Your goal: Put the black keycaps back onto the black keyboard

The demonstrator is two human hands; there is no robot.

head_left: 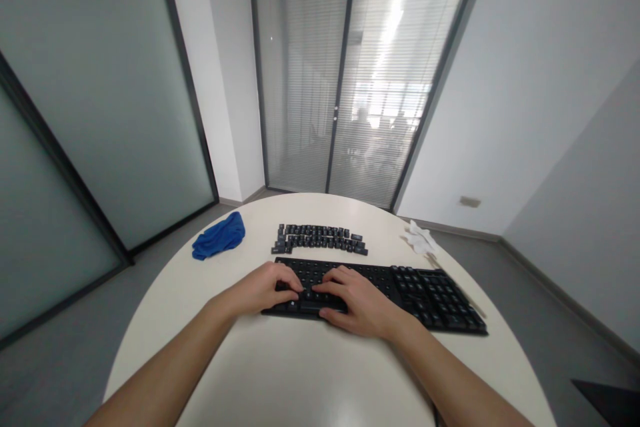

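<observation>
A black computer keyboard (375,273) lies on the table, many of its keycaps off on the left and middle part. Over its left end is my left hand (273,287), fingers curled and the thumb close to the index fingertip near the lower key rows; what lies between them is too small to make out. My right hand (357,300) rests across the middle, fingers stretched out and thumb apart, near the space bar (317,305). Behind the keyboard, loose black keycaps (320,239) are laid out in rows.
On a round white table (270,367), a crumpled blue cloth (220,235) lies at the left. White crumpled tissue (419,238) is at the right, by a thin light stick (460,287) along the keyboard's far side. Glass panels and walls surround the table.
</observation>
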